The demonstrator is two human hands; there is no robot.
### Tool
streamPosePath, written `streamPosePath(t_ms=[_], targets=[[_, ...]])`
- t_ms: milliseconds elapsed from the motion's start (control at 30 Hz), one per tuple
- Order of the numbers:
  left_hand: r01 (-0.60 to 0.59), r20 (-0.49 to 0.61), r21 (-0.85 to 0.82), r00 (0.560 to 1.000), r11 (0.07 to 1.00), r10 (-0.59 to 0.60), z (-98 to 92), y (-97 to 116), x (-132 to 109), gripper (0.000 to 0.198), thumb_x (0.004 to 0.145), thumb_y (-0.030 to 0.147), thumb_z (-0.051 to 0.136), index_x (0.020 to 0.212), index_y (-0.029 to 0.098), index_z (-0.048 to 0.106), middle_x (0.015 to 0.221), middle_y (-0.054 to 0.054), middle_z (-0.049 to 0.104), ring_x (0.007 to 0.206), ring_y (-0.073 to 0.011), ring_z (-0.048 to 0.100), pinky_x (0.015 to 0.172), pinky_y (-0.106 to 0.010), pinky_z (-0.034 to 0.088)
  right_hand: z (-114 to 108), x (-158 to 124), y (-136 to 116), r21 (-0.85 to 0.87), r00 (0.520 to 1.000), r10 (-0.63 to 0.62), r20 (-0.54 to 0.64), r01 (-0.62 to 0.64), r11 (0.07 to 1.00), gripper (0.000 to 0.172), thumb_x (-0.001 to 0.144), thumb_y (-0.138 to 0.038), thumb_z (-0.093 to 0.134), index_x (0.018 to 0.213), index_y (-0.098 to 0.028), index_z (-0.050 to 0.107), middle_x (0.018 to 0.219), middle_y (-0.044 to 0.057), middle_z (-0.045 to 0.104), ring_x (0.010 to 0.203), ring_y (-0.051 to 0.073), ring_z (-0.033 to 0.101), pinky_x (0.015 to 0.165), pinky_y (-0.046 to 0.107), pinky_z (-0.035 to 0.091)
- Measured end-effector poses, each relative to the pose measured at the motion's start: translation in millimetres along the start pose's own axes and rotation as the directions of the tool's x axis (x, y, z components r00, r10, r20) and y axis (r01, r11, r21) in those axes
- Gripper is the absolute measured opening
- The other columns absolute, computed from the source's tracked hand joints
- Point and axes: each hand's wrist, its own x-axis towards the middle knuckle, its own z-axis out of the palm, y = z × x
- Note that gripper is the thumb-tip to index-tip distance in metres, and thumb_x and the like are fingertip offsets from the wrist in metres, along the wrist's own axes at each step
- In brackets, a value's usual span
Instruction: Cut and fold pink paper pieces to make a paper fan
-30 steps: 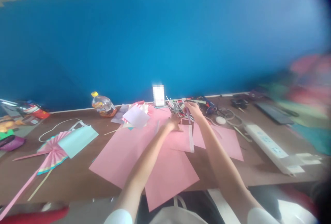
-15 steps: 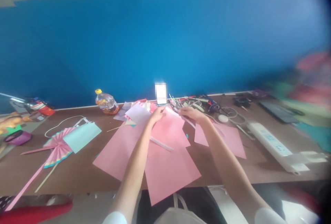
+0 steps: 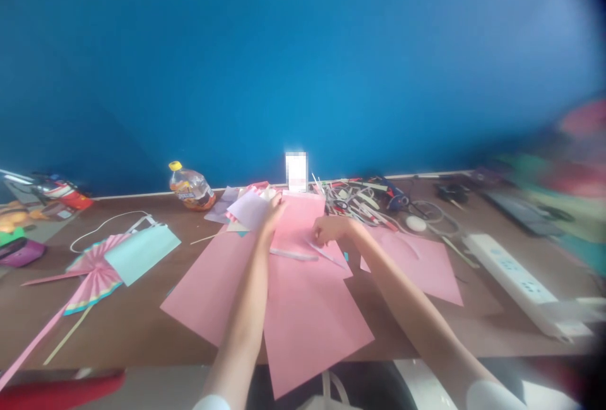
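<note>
My left hand point(image 3: 273, 213) is closed at the left edge of a small pink paper sheet point(image 3: 299, 215), fingers together on its upper corner. Over the sheet's right side, my right hand point(image 3: 327, 230) has its fingers curled on a thin pale strip point(image 3: 334, 257) that slants down to the right. A second pale strip point(image 3: 294, 256) lies across the pink paper just below. Underneath spread larger pink sheets point(image 3: 315, 321), one hanging past the table's front edge. The fingertips of both hands are blurred.
Behind stand a bright phone-like screen point(image 3: 297, 173) and a bottle point(image 3: 192, 189). Loose strips and cables point(image 3: 355, 198) lie right of it. A power strip point(image 3: 516, 280) lies far right; a pink folded fan point(image 3: 97, 265) and a pale blue card point(image 3: 142, 253) lie left.
My right hand has moved down and left over the pink sheet, and the pale strip has shifted with it. The left hand has slid left to the sheet's edge. The view has turned slightly.
</note>
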Motion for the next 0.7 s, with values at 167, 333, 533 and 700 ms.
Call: streamPosePath(t_ms=[167, 333, 533, 700], targets=[[-0.038, 0.075, -0.058, 0.996, 0.998, 0.042, 6.4, 1, -3, 0.021, 0.075, 0.034, 0.057, 0.069, 0.020, 0.043, 0.066, 0.003, 0.036, 0.061, -0.0113, 0.035, 0.059, -0.024, 0.032, -14, -6, -9, -0.138, 0.993, 0.054, -0.108, -0.069, 0.988, 0.025, 0.073, -0.033, 0.060, 0.056, -0.016, 0.061, 0.058, 0.006, 0.066, 0.055, 0.016, 0.061, 0.057, 0.025, 0.042], [-0.071, 0.081, -0.088, 0.994, 0.994, 0.078, 4.8, 10, -10, 0.021, 0.080, 0.035, 0.054, 0.068, 0.020, 0.046, 0.065, 0.003, 0.041, 0.062, -0.0120, 0.039, 0.061, -0.025, 0.035, -29, 4, -23, -0.256, 0.804, -0.097, -0.587, -0.071, 0.964, 0.022, 0.084, -0.031, 0.051, 0.074, -0.018, 0.065, 0.071, 0.004, 0.068, 0.066, 0.016, 0.058, 0.062, 0.026, 0.038], [-0.105, 0.042, -0.178, 0.993, 0.978, 0.115, 7.8, 16, -18, 0.033, 0.087, 0.048, 0.044, 0.083, 0.019, 0.058, 0.076, 0.000, 0.057, 0.072, -0.0138, 0.050, 0.068, -0.024, 0.040, -19, 43, -22, -0.355, 0.471, -0.329, -0.818, 0.035, 0.934, 0.020, 0.087, -0.022, 0.049, 0.100, -0.021, 0.063, 0.110, 0.008, 0.064, 0.103, 0.022, 0.055, 0.088, 0.033, 0.040], [-0.090, 0.099, -0.083, 0.990, 0.992, 0.098, 9.4, 8, -11, 0.036, 0.086, 0.051, 0.046, 0.086, 0.018, 0.062, 0.087, -0.002, 0.065, 0.086, -0.0186, 0.058, 0.079, -0.027, 0.043, -11, 64, 9, -0.050, 0.465, -0.097, -0.880, 0.114, 0.992, 0.032, 0.085, -0.024, 0.051, 0.116, -0.018, 0.055, 0.099, 0.008, 0.067, 0.093, 0.022, 0.059, 0.085, 0.035, 0.044]])
